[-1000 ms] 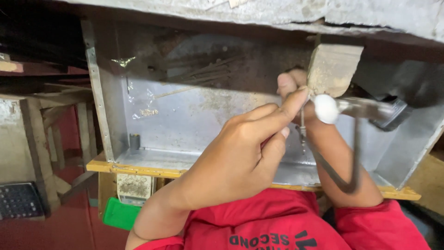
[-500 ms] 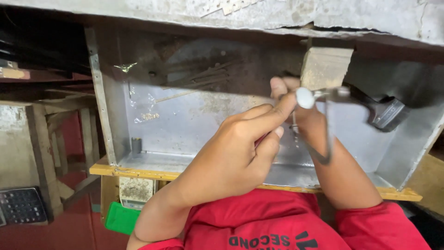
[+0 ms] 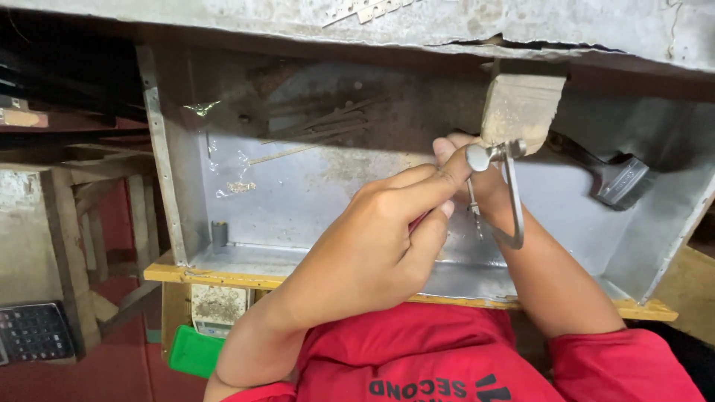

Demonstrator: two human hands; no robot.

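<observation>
Both hands' grip, left and right, clamped on metal saw frame

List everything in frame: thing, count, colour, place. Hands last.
jeweller's saw frame: 1, silver metal, centre right, held over the tray
wooden bench peg: 1, pale and dusty, sticks out under the bench edge above the saw
metal tray: 1, grey sheet metal, under the bench, fills mid frame
thin rods: several, dark, at the back of the tray
hammer head: 1, dark grey, right side of the tray
calculator: 1, black, lower left
green object: 1, lower left below the tray, kind unclear
left hand: 1, centre, index fingertip on the saw's upper end
right hand: 1, mostly hidden behind the left, at the saw
</observation>
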